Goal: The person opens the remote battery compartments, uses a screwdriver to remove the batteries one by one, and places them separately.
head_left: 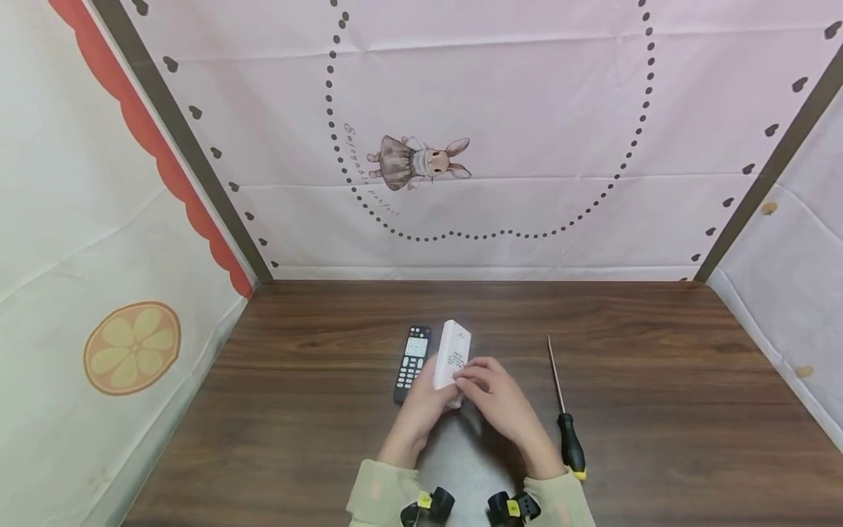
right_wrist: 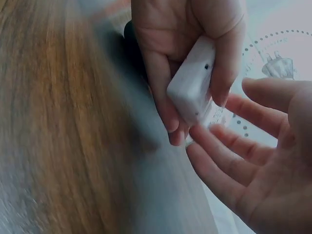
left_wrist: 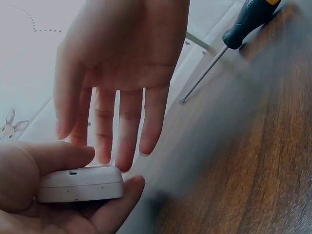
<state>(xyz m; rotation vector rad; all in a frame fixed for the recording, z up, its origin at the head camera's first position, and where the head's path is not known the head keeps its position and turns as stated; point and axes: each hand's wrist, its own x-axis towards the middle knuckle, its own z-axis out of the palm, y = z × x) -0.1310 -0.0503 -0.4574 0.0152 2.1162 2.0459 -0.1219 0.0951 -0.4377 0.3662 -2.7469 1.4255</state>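
My left hand (head_left: 421, 408) grips a white plastic case (head_left: 453, 353), thumb on one side and fingers on the other. In the head view its upper face carries small printed text and it points up and away, tilted. A seam and a small dark slot show on the end of the white case (left_wrist: 83, 185) in the left wrist view. The right hand (head_left: 498, 401) is beside the case, its fingers extended and loosely spread, fingertips right at the case's edge in the right wrist view. Partly behind the left hand lies a dark remote control (head_left: 411, 366) with pale buttons.
A screwdriver (head_left: 568, 432) with a black and yellow handle lies right of the right hand, its tip pointing away. Both hands are over a dark wooden table (head_left: 296, 410). White printed cloth (head_left: 527, 132) rises behind the table and along both sides.
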